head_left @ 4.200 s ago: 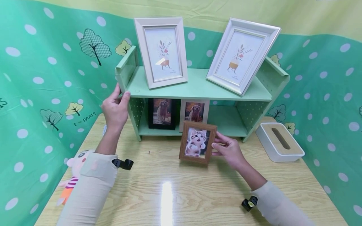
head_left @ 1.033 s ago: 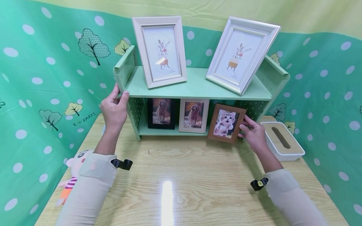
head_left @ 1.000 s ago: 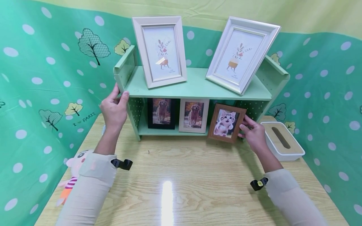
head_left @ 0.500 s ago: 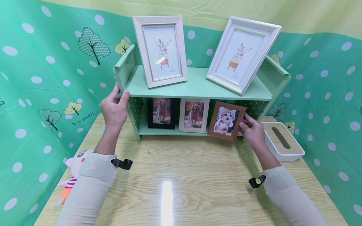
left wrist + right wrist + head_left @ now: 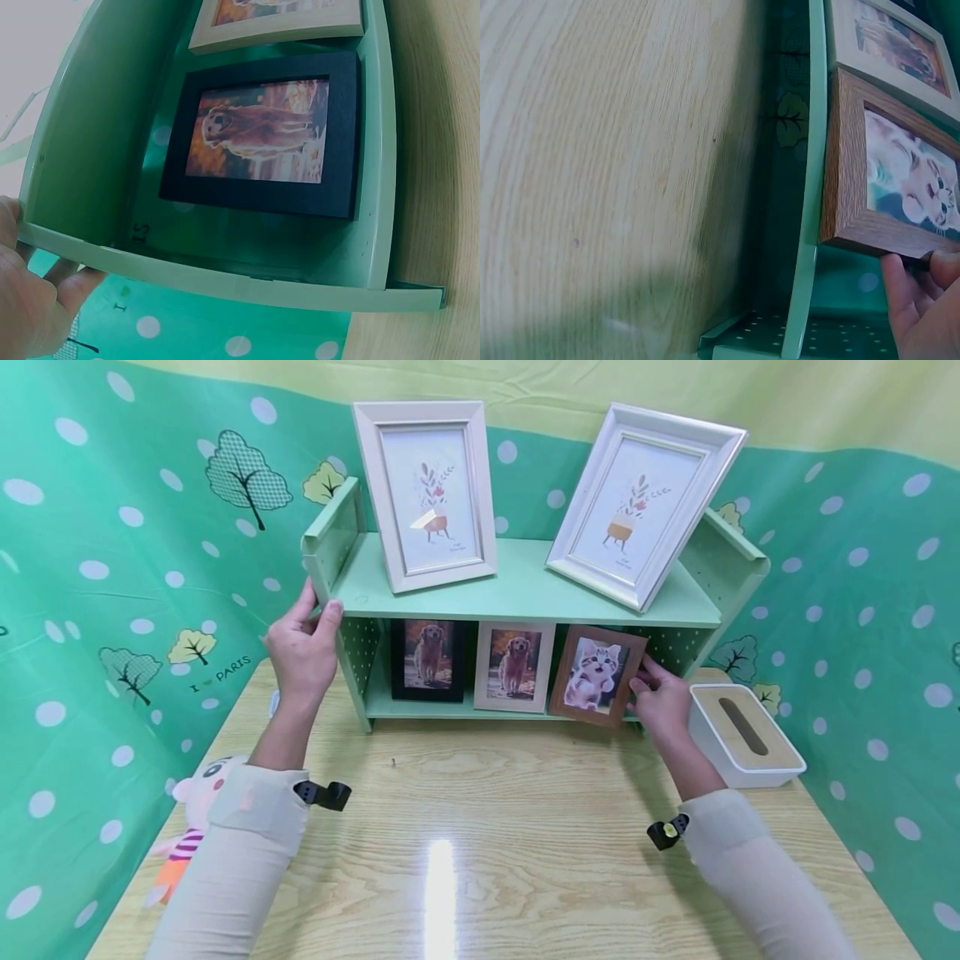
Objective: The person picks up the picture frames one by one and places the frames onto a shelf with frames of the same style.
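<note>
My right hand [image 5: 662,700] pinches the right edge of a brown wooden picture frame [image 5: 561,693] with a kitten photo. The frame leans a little at the right end of the lower shelf, close beside a cream picture frame [image 5: 485,668] with a dog photo. In the right wrist view, the brown frame [image 5: 849,165] overlaps the shelf's front edge. My left hand [image 5: 303,647] grips the left side panel of the green shelf [image 5: 525,602], thumb in front. A black picture frame [image 5: 259,199] with a dog photo stands nearest that hand on the lower shelf.
Two larger pale picture frames, a left one [image 5: 475,485] and a right one [image 5: 701,502], stand on the top shelf. A white tissue box [image 5: 750,739] with a wooden lid sits right of the shelf. A plush toy [image 5: 197,797] lies at the table's left edge.
Over these seconds the brown frame has gone from in front of the shelf rightward and back onto the lower level, just now shifting slightly left. My left hand stays on the side panel.
</note>
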A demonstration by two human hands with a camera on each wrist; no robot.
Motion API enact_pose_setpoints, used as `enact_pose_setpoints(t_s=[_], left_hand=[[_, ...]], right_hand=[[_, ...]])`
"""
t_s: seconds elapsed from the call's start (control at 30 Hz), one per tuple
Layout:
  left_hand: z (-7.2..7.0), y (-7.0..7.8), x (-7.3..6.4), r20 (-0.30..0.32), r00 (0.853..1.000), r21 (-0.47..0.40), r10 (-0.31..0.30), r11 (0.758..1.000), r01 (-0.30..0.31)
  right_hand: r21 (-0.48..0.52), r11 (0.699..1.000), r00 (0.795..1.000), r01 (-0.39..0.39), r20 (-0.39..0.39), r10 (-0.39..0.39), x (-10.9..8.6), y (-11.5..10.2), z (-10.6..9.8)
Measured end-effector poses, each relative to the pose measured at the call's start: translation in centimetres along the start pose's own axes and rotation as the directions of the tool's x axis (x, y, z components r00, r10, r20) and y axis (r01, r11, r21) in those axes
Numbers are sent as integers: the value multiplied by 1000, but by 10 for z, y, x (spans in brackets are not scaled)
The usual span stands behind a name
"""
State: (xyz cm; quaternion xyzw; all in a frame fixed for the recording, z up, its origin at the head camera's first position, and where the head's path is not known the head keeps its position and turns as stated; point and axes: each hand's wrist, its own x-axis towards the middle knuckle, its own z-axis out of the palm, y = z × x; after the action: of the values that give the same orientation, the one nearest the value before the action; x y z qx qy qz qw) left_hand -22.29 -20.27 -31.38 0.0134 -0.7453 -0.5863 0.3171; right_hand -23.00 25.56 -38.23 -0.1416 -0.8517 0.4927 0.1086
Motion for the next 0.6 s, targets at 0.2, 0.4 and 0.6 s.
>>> enact_pose_setpoints(t_s=[0.2,0.4,0.6], left_hand=[[0,0,0,-1,1000,-1,-2,1000,2],[-1,0,-1,4,1000,7,-5,1000,5],[0,0,0,2,1000,8,-11,1000,11]], right_hand=[[-54,998,997,45,-57,-48,3,-3,6],[-88,994,991,65,-115,-75,9,-4,12],[-73,996,989,47,-135,-56,12,-4,15]])
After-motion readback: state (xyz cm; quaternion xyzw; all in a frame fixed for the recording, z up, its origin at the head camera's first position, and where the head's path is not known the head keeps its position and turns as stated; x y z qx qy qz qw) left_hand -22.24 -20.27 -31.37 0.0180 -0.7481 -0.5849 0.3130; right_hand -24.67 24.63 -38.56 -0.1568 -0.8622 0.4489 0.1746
